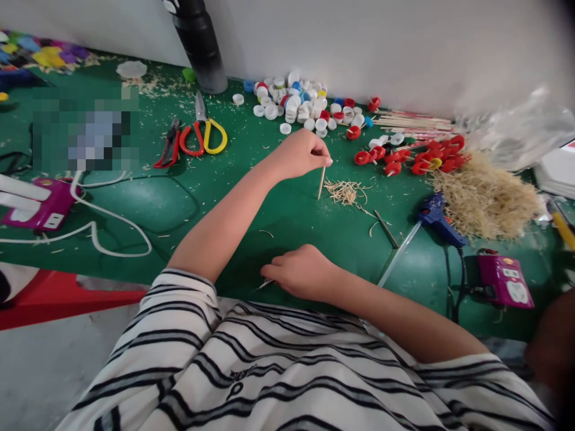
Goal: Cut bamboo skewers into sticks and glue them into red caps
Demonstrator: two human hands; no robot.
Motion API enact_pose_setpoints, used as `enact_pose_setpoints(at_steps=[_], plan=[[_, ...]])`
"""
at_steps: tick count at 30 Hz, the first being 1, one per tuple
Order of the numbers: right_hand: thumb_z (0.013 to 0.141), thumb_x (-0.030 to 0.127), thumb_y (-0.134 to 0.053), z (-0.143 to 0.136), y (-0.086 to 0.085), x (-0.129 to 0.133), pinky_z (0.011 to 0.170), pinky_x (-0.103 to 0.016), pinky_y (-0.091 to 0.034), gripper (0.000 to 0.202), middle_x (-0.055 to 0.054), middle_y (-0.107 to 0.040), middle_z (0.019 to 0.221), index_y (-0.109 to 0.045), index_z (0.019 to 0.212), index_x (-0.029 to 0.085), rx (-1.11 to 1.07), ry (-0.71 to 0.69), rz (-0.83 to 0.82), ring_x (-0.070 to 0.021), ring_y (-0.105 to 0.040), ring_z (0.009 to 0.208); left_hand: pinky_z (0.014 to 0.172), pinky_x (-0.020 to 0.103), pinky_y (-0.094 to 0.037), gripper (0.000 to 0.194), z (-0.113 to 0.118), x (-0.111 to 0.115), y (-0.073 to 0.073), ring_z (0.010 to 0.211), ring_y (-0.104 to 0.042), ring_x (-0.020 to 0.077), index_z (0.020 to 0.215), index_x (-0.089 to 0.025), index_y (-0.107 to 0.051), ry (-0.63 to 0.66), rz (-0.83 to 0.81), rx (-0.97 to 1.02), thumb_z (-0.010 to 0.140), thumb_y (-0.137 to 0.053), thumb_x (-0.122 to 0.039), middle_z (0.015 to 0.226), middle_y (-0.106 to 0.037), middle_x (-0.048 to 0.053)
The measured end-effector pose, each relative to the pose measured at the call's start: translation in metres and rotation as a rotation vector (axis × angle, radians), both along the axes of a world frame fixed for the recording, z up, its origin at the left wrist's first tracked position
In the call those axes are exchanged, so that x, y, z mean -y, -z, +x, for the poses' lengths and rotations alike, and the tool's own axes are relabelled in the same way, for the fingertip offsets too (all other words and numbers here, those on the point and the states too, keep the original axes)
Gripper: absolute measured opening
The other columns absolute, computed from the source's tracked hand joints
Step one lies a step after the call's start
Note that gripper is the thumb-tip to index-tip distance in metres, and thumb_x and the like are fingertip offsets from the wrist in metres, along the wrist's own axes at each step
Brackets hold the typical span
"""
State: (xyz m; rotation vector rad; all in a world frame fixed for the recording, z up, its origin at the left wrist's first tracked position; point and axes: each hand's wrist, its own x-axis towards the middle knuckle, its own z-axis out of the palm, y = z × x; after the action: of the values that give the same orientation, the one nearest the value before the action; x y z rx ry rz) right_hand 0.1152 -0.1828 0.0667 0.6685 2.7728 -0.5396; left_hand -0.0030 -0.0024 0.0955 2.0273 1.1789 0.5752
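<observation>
My left hand point(302, 154) is raised over the middle of the green table, its fingertips pinching a short wooden stick point(321, 183). The stick points down, beside a small heap of thin pale strands point(345, 191). Near the table's front edge my right hand point(302, 272) is closed, knuckles up. A thin, light-coloured tip point(265, 285) pokes out past its fingers; the rest is hidden in the hand, so I cannot make out its kind. To the right of the heap lies a slim dark metal rod point(386, 230).
Bottle caps point(294, 108) are piled at the back, with red caps point(431, 157) and skewers point(413, 123) farther right. A blue glue gun point(433, 215) lies near a fibre pile point(492, 197). Scissors point(203, 131), pliers point(169, 143) and a black bottle point(200, 48) stand or lie left.
</observation>
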Motion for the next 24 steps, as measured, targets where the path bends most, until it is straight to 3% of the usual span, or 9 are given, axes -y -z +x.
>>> enact_pose_setpoints(at_steps=[3, 7, 9, 16, 20, 24], plan=[[0.109, 0.019, -0.047, 0.0, 0.006, -0.016, 0.059, -0.036, -0.025, 0.027, -0.005, -0.083, 0.112, -0.071, 0.12, 0.021, -0.001, 0.074, 0.055, -0.0192, -0.075, 0.097, 0.074, 0.036, -0.034, 0.013, -0.001, 0.0, -0.002, 0.066, -0.044, 0.0109, 0.09, -0.01, -0.082, -0.018, 0.021, 0.011, 0.091, -0.073, -0.019, 0.068, -0.057, 0.001], [0.11, 0.023, -0.045, -0.005, 0.006, -0.038, 0.063, -0.034, -0.034, 0.031, -0.004, -0.083, 0.121, -0.071, 0.126, 0.023, -0.021, 0.343, 0.113, -0.0208, -0.077, 0.107, 0.073, 0.036, -0.032, 0.015, -0.006, -0.004, -0.004, 0.068, -0.044, 0.0112, 0.09, -0.011, -0.082, -0.021, 0.056, 0.029, 0.091, -0.072, -0.023, 0.071, -0.059, 0.002], [0.11, 0.028, -0.046, -0.012, 0.005, -0.043, 0.064, -0.034, -0.037, 0.032, -0.004, -0.083, 0.124, -0.071, 0.129, 0.024, -0.01, 0.415, 0.121, -0.0227, -0.077, 0.107, 0.073, 0.036, -0.032, 0.018, -0.009, -0.005, -0.004, 0.069, -0.045, 0.0115, 0.092, -0.011, -0.082, -0.03, 0.06, 0.023, 0.093, -0.071, -0.026, 0.073, -0.06, 0.003], [0.106, 0.019, -0.042, -0.021, 0.006, -0.041, 0.067, -0.036, -0.043, 0.035, -0.01, -0.084, 0.111, -0.069, 0.128, 0.02, 0.087, 0.392, 0.15, -0.0277, -0.079, 0.098, 0.074, 0.035, -0.032, 0.021, -0.014, -0.007, -0.004, 0.07, -0.045, 0.0109, 0.094, -0.009, -0.082, -0.06, 0.047, 0.007, 0.093, -0.071, -0.027, 0.075, -0.06, 0.004], [0.106, 0.02, -0.04, -0.004, 0.002, -0.048, 0.067, -0.036, -0.044, 0.038, -0.012, -0.084, 0.102, -0.069, 0.131, 0.018, 0.157, 0.435, 0.181, -0.0297, -0.08, 0.094, 0.074, 0.035, -0.032, 0.023, -0.014, -0.007, -0.002, 0.071, -0.044, 0.0108, 0.097, -0.009, -0.082, -0.049, 0.043, 0.004, 0.094, -0.071, -0.029, 0.076, -0.06, 0.004], [0.105, 0.026, -0.044, 0.036, -0.005, -0.067, 0.067, -0.036, -0.045, 0.039, -0.014, -0.084, 0.105, -0.072, 0.131, 0.02, 0.271, 0.603, 0.25, -0.0315, -0.079, 0.091, 0.074, 0.034, -0.033, 0.022, -0.015, -0.007, -0.005, 0.073, -0.046, 0.0109, 0.098, -0.01, -0.081, -0.045, 0.055, 0.012, 0.094, -0.07, -0.028, 0.079, -0.063, 0.005]])
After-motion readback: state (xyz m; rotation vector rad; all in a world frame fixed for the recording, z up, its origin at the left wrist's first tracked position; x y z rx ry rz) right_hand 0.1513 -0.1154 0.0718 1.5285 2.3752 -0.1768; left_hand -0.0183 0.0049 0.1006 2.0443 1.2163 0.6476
